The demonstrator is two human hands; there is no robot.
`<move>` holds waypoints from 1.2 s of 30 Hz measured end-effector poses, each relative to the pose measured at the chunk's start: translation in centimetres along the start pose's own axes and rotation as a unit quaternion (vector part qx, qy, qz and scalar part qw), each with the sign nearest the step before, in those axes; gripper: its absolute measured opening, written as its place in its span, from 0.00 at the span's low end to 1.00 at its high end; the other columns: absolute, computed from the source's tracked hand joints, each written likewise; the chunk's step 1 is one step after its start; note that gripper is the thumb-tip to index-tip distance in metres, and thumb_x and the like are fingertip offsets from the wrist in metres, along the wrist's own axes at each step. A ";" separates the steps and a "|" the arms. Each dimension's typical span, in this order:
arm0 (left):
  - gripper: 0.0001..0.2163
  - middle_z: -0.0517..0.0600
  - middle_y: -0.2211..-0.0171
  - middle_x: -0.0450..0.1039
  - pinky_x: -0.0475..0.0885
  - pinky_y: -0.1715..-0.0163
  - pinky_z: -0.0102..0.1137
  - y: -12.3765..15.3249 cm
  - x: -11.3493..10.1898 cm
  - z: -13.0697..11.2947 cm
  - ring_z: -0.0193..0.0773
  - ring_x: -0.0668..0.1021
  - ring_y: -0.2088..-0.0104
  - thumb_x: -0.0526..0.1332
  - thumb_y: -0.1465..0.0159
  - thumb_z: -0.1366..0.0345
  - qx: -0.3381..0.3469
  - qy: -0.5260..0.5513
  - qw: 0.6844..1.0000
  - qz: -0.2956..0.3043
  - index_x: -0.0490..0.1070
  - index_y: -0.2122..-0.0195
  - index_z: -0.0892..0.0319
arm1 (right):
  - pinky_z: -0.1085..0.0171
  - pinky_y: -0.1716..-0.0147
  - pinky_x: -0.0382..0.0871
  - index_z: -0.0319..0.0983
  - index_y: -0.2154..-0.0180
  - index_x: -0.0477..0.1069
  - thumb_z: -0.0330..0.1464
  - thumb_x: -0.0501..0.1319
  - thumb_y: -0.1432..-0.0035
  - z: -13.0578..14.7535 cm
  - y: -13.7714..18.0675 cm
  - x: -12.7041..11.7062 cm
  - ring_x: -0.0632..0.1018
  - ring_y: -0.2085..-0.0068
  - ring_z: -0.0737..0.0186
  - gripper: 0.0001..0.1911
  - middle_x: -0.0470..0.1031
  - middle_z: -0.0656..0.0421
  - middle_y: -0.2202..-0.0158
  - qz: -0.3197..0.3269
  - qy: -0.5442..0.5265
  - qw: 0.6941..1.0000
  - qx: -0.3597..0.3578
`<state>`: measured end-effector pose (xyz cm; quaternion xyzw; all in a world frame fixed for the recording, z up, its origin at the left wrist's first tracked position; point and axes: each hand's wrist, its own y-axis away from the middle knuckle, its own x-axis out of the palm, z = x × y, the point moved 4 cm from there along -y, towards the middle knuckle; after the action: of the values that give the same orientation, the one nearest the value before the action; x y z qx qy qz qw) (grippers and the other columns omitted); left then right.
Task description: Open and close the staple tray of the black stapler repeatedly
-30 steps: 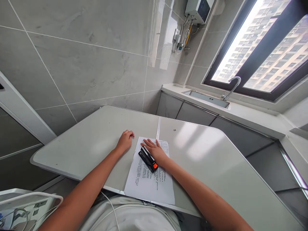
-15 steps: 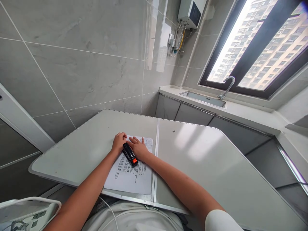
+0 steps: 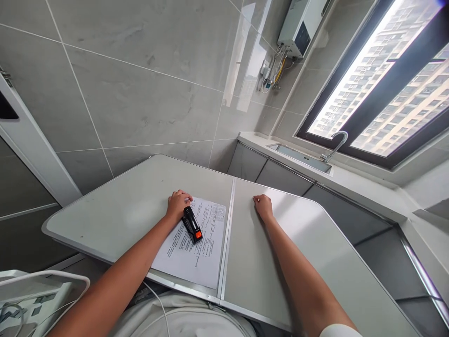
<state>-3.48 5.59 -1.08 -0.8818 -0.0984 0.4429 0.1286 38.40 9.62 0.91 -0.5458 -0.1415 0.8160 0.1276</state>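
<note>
A black stapler (image 3: 192,225) with an orange end lies aslant on the printed papers (image 3: 189,269), near the front of the table. My left hand (image 3: 178,205) is closed at the papers' far left corner, its fingers curled over the edge. The stapler's far end is right against this hand. On the table's right half, my right hand (image 3: 263,206) is closed in a pinch, thumb and fingertips together. It is at the small dark staples, which its fingers mostly hide.
A metal seam (image 3: 227,234) divides the pale folding table (image 3: 115,210). Grey tiled wall stands behind it. A counter with a sink (image 3: 301,157) and tap (image 3: 336,145) runs along the right under the window. White appliance with cables (image 3: 38,304) sits at lower left.
My right hand has left the papers beside the stapler and moved right, across the seam, to the small staples. My left hand stays at the papers' corner. The view has tilted slightly.
</note>
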 end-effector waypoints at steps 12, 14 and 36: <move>0.11 0.53 0.55 0.75 0.65 0.46 0.45 0.1 -0.1 -0.1 0.49 0.73 0.50 0.60 0.39 0.73 0.000 0.008 1.000 0.013 0.82 0.65 0.53 | 0.61 0.49 0.70 0.41 0.44 0.76 0.33 0.54 0.32 14.1 -3.1 8.2 0.78 0.50 0.57 0.19 0.82 0.54 0.52 0.074 -0.037 0.995 -0.055; 0.11 0.54 0.55 0.75 0.65 0.46 0.45 0.2 -0.1 -0.1 0.49 0.73 0.50 0.60 0.38 0.73 0.000 0.011 1.000 0.017 0.82 0.65 0.53 | 0.61 0.49 0.69 0.42 0.44 0.76 0.33 0.55 0.32 17.2 -3.8 10.0 0.77 0.48 0.56 0.19 0.81 0.54 0.51 0.088 -0.049 0.993 -0.068; 0.11 0.53 0.54 0.76 0.64 0.47 0.43 0.3 0.0 -0.3 0.48 0.73 0.49 0.59 0.38 0.73 -0.011 -0.004 1.000 0.025 0.81 0.65 0.53 | 0.64 0.68 0.61 0.40 0.58 0.75 0.30 0.53 0.35 1.7 4.3 0.4 0.74 0.67 0.58 0.12 0.77 0.56 0.68 0.084 0.083 0.993 -0.011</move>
<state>-3.20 5.31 -0.98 -0.8837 -0.0815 0.4484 0.1070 36.39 5.64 -0.41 -0.6231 -0.0927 0.7740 0.0640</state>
